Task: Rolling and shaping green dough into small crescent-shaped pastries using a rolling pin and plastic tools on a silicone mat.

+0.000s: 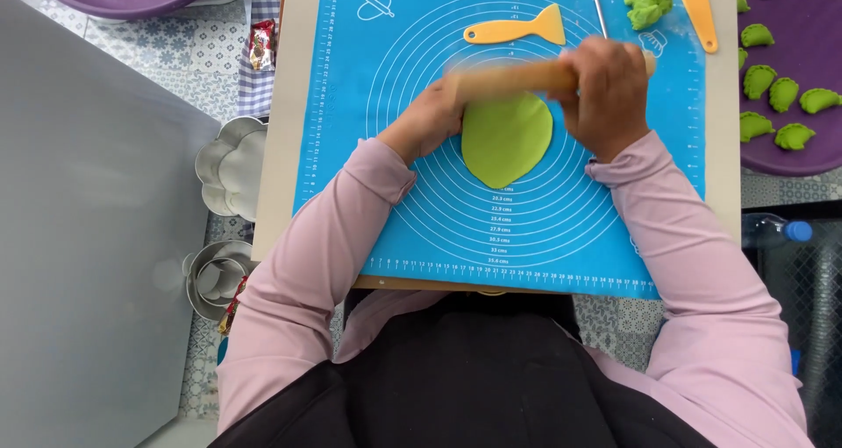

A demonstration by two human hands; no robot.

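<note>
A flat oval sheet of green dough (506, 139) lies in the middle of a blue silicone mat (544, 220) printed with rings. Across its far edge rests a wooden rolling pin (513, 78), blurred by motion. My left hand (431, 114) presses on the pin's left end and my right hand (605, 88) grips its right end. Pink sleeves cover both arms.
On the mat's far side lie a yellow scraper (517, 29), a lump of green dough (651, 2) and an orange tool (699, 9). A purple tray (811, 145) at right carries several folded green dumplings. Metal cutters (230, 163) and a grey sheet (88, 237) sit at left.
</note>
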